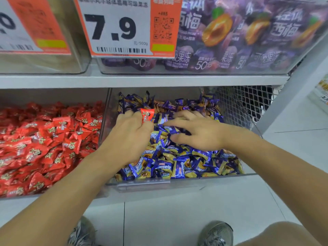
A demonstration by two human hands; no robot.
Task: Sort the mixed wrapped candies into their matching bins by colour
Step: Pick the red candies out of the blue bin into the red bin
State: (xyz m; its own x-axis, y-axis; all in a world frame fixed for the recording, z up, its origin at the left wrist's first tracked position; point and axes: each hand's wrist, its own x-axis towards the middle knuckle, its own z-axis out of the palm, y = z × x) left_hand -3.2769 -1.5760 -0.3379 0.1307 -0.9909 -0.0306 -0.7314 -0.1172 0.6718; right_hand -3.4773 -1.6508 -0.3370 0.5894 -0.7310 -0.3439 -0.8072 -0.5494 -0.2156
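Reaching into the clear bin of blue-and-gold candies, the left hand pinched one red candy in its fingertips, while the right hand lay flat with spread fingers on the pile. Left of both hands sat the bin of red candies. Above them ran a grey shelf with a price tag; below, pale floor tiles.

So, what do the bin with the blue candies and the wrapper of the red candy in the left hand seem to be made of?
Bin: clear hard plastic, probably acrylic; the candies show through its glossy front wall. Red candy wrapper: thin shiny film, likely printed plastic or foil laminate; it is crinkled and catches light. The left hand holds it.
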